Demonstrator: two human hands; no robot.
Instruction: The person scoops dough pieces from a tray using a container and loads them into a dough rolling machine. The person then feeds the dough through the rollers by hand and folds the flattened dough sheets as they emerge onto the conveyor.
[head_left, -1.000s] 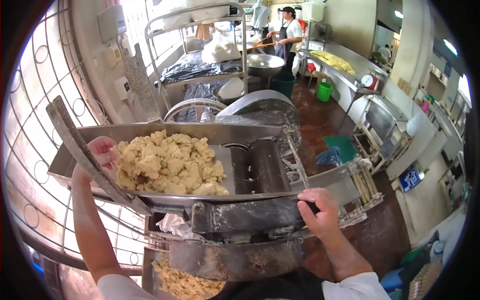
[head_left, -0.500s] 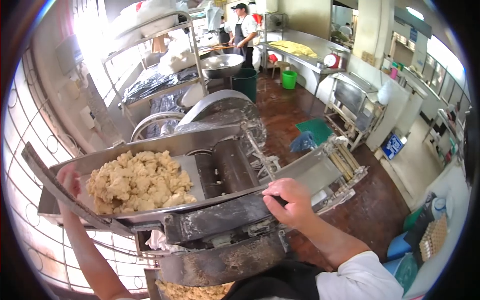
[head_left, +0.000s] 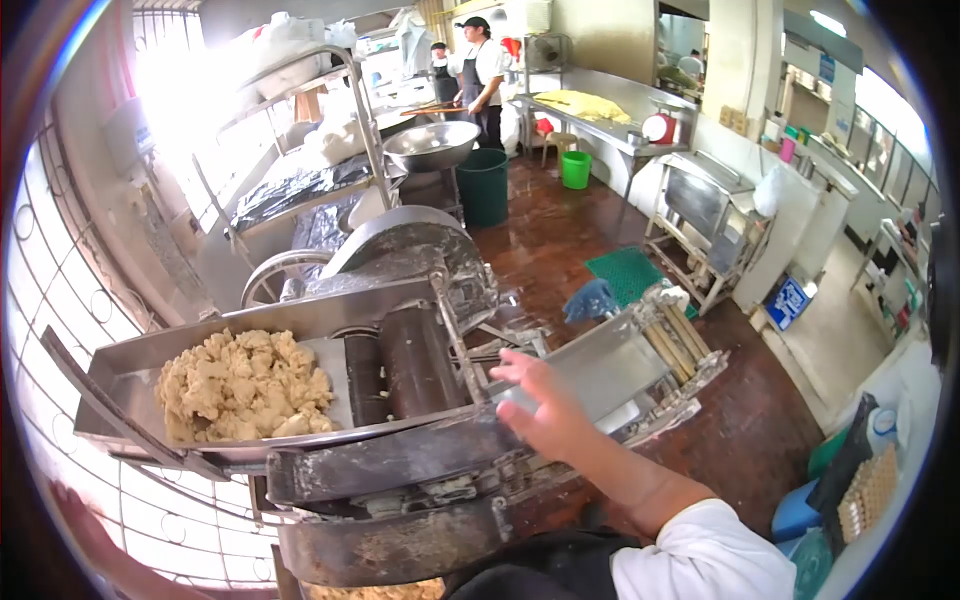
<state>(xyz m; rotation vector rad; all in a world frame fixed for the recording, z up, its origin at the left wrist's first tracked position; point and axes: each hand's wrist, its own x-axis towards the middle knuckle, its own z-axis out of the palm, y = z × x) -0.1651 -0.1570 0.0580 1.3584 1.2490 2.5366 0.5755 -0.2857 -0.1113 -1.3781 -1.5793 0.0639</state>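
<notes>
As the head view shows, pale, crumbly dough (head_left: pixel 245 385) lies in a lumpy, rough-surfaced heap toward the left end of a long steel trough (head_left: pixel 125 370), reaching its near wall. Toward the trough's right end sit two smooth, dark cylinders, a narrow roller (head_left: pixel 364 372) and a thicker roller (head_left: pixel 418 360), with small dough crumbs about them. A thin, curved metal bar (head_left: pixel 125 420) crosses the left end, and a scuffed, dark metal beam (head_left: pixel 390 465) runs along the near edge.

The right hand (head_left: pixel 540 405) is spread wide with nothing in it, fingers pointing left near the trough's near right corner; whether it touches the metal cannot be told. The left hand (head_left: pixel 80 510) is blurred at the lower left, outside the trough, its grip unclear.

Half a second ago the left hand was beside the dough, and the right hand lay over the beam's end with fingers closer together.
</notes>
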